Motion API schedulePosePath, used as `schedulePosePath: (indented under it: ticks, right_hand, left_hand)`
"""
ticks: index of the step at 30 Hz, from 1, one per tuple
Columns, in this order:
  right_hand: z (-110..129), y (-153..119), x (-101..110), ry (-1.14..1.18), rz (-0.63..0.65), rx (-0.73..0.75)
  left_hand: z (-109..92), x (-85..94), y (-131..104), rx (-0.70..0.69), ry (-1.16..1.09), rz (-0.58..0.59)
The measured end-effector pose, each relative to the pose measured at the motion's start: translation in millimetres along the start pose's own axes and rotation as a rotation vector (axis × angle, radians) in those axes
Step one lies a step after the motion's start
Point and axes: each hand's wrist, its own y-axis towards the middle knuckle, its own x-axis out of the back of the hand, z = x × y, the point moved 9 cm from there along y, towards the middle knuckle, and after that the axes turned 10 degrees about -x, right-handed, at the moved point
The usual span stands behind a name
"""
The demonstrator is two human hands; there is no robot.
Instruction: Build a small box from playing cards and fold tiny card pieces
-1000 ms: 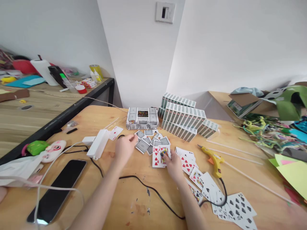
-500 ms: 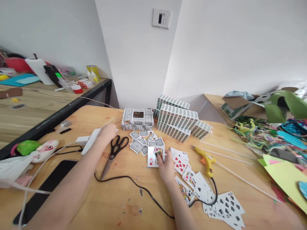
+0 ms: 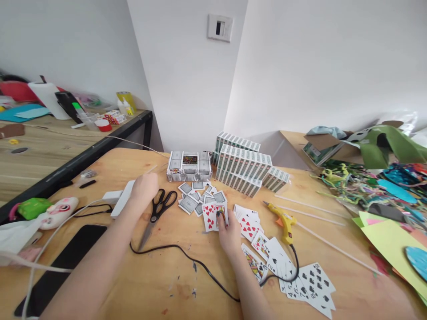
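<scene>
My right hand (image 3: 229, 229) pinches a few playing cards (image 3: 209, 217), face up. A hearts card and a court card show, fanned slightly apart, just in front of a loose pile of face-down cards (image 3: 188, 204). My left hand (image 3: 145, 189) is closed in a fist beside a white box-like thing (image 3: 124, 198). Its fingertips face away, so what they hold, if anything, is hidden. Black-handled scissors (image 3: 158, 215) lie open between my hands. Behind the pile stands a box covered in playing cards (image 3: 189, 166). Face-up heart cards (image 3: 247, 224) lie right of my right hand.
A yellow glue gun (image 3: 283, 220) lies at right, its black cord (image 3: 187, 249) crossing the table's front. Beyond it are white glue sticks (image 3: 336, 246) and spread spade cards (image 3: 315, 284). Stacked card boxes (image 3: 245, 166) stand at the back. A black phone (image 3: 66, 266) lies under my left forearm.
The cards in my right hand have tilted, and the hearts card shows more clearly without glare. My left hand has barely moved. The whole view has shifted slightly.
</scene>
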Motion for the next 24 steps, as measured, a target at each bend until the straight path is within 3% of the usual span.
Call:
schedulePosePath:
  ticks: [2, 4, 7, 9, 11, 16, 24]
  right_hand:
    - [0, 0, 4, -0.007, -0.027, -0.003]
    - [1, 0, 9, 0.024, -0.061, -0.001]
    - [-4, 1, 14, 0.165, -0.078, -0.036]
    - [-13, 3, 12, 0.298, -0.056, -0.112]
    - [-23, 5, 5, 0.467, -0.006, -0.204]
    - [-32, 0, -24, 0.857, 0.203, -0.434]
    - [-9, -15, -39, 1.012, 0.456, -0.485]
  left_hand:
    - [-25, 16.5, -28, -0.073, -0.032, -0.146]
    - [-54, 22.2, -61, -0.175, -0.238, -0.282]
    - [-104, 11.6, -101, -0.413, -0.598, -0.389]
    - [-121, -3.4, -114, -0.453, -0.761, -0.421]
    - [-128, -21.7, -114, -0.434, -0.927, -0.391]
    - [-131, -58.1, -103, -0.377, -1.280, -0.140]
    - [-140, -70.8, -110, -0.407, -1.326, 0.026]
